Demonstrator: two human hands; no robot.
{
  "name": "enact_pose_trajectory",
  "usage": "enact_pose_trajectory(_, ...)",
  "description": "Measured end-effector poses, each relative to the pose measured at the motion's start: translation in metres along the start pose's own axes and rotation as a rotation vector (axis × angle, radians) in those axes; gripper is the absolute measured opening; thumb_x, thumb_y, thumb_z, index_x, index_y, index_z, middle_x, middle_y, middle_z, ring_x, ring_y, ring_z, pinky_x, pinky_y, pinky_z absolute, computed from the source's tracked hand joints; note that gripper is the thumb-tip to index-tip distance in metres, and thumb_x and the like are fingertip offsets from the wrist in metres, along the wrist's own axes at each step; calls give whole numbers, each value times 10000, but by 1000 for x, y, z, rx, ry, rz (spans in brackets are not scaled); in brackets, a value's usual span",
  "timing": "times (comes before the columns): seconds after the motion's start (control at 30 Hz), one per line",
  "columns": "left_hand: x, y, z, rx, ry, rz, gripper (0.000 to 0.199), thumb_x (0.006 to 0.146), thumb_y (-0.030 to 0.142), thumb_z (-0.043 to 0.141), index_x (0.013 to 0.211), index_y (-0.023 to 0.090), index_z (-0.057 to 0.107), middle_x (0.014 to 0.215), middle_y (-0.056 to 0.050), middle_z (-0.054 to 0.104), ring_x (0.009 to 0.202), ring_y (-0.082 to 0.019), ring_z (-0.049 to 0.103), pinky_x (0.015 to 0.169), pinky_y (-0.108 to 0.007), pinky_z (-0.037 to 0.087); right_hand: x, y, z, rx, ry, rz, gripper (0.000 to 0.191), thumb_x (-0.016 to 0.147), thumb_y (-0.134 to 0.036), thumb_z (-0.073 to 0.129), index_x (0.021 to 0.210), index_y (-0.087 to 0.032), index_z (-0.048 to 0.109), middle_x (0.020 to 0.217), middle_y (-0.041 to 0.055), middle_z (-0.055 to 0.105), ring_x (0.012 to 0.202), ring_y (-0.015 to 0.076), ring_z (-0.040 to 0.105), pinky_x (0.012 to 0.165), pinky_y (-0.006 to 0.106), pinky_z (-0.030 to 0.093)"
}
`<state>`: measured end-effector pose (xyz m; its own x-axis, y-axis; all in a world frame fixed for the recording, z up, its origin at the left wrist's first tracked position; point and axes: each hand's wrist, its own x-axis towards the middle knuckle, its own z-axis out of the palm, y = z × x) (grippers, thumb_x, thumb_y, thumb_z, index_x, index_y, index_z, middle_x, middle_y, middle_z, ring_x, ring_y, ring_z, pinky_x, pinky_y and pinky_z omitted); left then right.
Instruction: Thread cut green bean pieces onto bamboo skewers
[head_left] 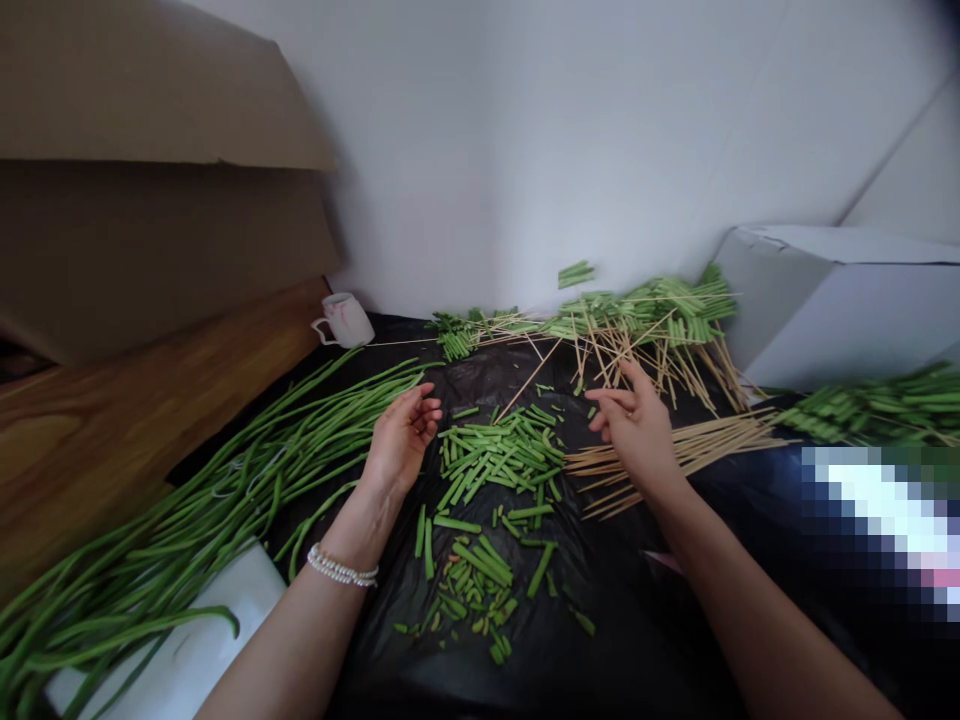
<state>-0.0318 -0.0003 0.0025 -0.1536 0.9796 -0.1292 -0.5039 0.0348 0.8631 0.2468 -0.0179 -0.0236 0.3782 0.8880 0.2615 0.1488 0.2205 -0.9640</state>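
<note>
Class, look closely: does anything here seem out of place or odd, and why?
Yes: one small bundle of green pieces shows against the white wall, above the pile of skewered bundles. Odd because no support is visible; it may be in mid-air.

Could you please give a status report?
Left hand, right hand: nothing visibly held. Cut beans heaped between them on black sheet. Loose stick at the heap's far edge.

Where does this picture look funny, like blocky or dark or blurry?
Head view: big square blocks cover a patch at the right; head view: the cardboard box at upper left is dim, while the wall looks paler; head view: the green bundles at the far right look smeared, but the cut green pieces in the middle look clearer.
</note>
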Motion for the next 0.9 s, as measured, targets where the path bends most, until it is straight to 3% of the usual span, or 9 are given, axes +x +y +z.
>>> enact_pose_trajectory(0.07, 0, -1, 0, 8, -5, -4, 215, 743, 216, 672, 940, 131, 689, 700, -15, 664, 580, -62, 600, 518, -136, 454, 1, 2, -2, -44, -10, -34, 730, 764, -362, 568, 1424, -216, 292, 993, 57, 675, 504, 88, 562, 453, 224, 428)
enact_pose_trajectory(0.1, 1, -1, 0, 14, -10, -7, 217, 742, 219, 674, 939, 130, 689, 700, -16, 665, 580, -63, 601, 519, -137, 453, 2, 2, -3, -81, -20, -45, 690, 777, -361, 557, 1409, -213, 322, 993, 58, 677, 499, 90, 562, 471, 236, 442)
enact_pose_trajectory(0.23, 1, -2, 1, 38, -28, -17, 211, 737, 230, 681, 921, 129, 697, 704, -20, 667, 585, -66, 598, 515, -143, 447, -1, -4, -7, -418, -80, -208, 306, 833, -323, 507, 1086, -198, 628, 857, 35, 703, 636, 140, 616, 654, 292, 480)
enact_pose_trajectory(0.3, 0, -3, 1, 47, -39, -20, 209, 728, 230, 689, 913, 132, 701, 708, -19, 667, 588, -67, 596, 516, -146, 448, -3, -10, -8, -690, -162, -346, 204, 842, -283, 506, 926, -215, 679, 897, 37, 710, 800, 168, 631, 750, 298, 452)
enact_pose_trajectory(0.43, -1, -3, 1, 60, -56, -30, 213, 721, 228, 693, 909, 129, 704, 715, -20, 665, 594, -67, 596, 526, -148, 451, -4, -20, -15, -1123, -421, -403, 190, 855, -232, 499, 830, -236, 688, 846, 25, 696, 849, 176, 588, 689, 267, 394)
enact_pose_trajectory(0.57, -1, -5, 1, 65, -68, -37, 202, 718, 227, 698, 893, 125, 706, 720, -22, 663, 594, -66, 595, 524, -144, 449, 0, -20, -23, -1231, -571, -429, 206, 808, -138, 511, 797, -227, 697, 822, 29, 688, 882, 180, 553, 688, 258, 364)
enact_pose_trajectory(0.73, -1, -6, 1, 73, -88, -41, 182, 729, 229, 688, 876, 124, 705, 716, -22, 656, 594, -65, 593, 530, -143, 448, 2, -12, -29, -1379, -604, -441, 235, 726, -43, 509, 749, -197, 685, 799, 54, 683, 838, 189, 550, 667, 270, 343)
enact_pose_trajectory(0.9, -1, -6, 1, 85, -91, -43, 188, 727, 238, 685, 878, 127, 700, 722, -22, 653, 583, -65, 588, 523, -147, 441, 0, -5, -26, -1429, -609, -419, 202, 766, -63, 506, 745, -177, 671, 775, 82, 672, 829, 193, 563, 639, 269, 334)
